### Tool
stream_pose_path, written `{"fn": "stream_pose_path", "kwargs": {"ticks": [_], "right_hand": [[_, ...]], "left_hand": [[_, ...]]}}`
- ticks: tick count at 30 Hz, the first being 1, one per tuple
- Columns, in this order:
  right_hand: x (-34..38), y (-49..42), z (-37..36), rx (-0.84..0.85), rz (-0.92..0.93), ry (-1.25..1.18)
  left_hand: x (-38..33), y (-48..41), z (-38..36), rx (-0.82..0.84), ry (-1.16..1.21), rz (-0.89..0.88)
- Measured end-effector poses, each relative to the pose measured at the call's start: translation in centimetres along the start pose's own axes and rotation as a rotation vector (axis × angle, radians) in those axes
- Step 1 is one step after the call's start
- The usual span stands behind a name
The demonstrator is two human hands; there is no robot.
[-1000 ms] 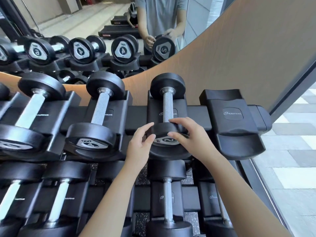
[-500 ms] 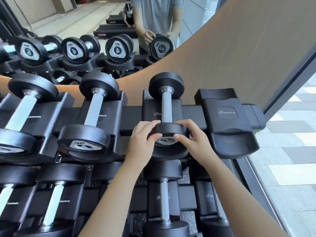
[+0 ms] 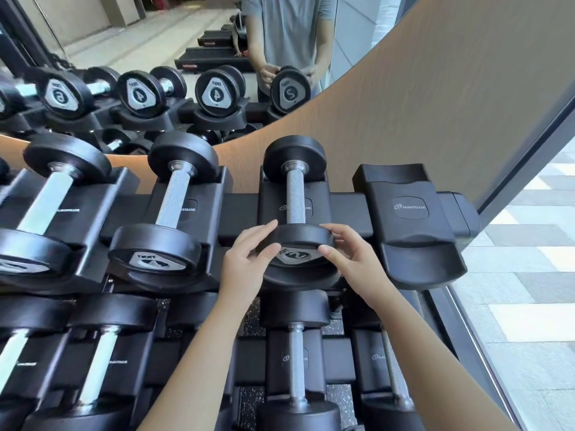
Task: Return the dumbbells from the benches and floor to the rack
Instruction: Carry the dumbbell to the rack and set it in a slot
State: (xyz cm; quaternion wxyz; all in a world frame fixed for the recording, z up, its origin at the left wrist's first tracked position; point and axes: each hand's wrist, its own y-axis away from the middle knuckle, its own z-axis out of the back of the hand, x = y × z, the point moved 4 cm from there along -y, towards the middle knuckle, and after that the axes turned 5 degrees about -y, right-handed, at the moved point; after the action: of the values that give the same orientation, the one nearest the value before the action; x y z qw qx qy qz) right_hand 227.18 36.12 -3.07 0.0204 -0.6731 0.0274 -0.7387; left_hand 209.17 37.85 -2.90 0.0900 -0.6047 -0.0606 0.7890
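A small dumbbell (image 3: pixel 295 194) marked 2 lies in its cradle on the top row of the rack (image 3: pixel 239 209), its handle pointing away from the viewer and its far head against the back of the cradle. Its near head is held from both sides. The left grip (image 3: pixel 249 259), a bare hand, pinches the left edge of that head with fingers on top and thumb in front. The right grip (image 3: pixel 351 259) pinches the right edge in the same way. A second ago both grips were looser: the left fingers were spread just beside the head and the right hand was draped over it. They have since closed on the rim, and the dumbbell has stayed in the cradle. It looks as if the weight is already home and is only being straightened or seated, so this one is nearly done. Just to its right is an empty cradle (image 3: pixel 410 209), probably awaiting a matching weight. To the left sits a larger dumbbell (image 3: pixel 172 197) marked 4. A lower row holds more weights (image 3: pixel 295 368). A mirror (image 3: pixel 155 42) behind the rack reflects the person's torso and hands. Pale floor tiles (image 3: pixel 529 290) run along the right.
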Motion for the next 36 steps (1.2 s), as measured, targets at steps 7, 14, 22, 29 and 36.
{"fn": "stream_pose_path", "kwargs": {"ticks": [7, 14, 22, 29, 36], "right_hand": [[4.5, -1.0, -2.6, 0.066, 0.28, 0.728], [3.5, -1.0, -1.4, 0.001, 0.186, 0.592], [0.0, -0.2, -0.3, -0.018, 0.027, -0.093], [-1.3, 0.0, -0.1, 0.015, -0.022, -0.297], [-1.3, 0.2, -0.3, -0.002, -0.018, -0.31]], "left_hand": [[2.0, 0.6, -0.3, 0.027, 0.286, 0.158], [1.2, 0.1, -1.0, -0.035, 0.149, 0.144], [-1.9, -1.6, -0.9, -0.011, -0.272, -0.109], [-2.3, -1.3, -1.3, -0.07, -0.28, -0.125], [-1.9, -0.8, -1.3, -0.091, -0.235, -0.109]]}}
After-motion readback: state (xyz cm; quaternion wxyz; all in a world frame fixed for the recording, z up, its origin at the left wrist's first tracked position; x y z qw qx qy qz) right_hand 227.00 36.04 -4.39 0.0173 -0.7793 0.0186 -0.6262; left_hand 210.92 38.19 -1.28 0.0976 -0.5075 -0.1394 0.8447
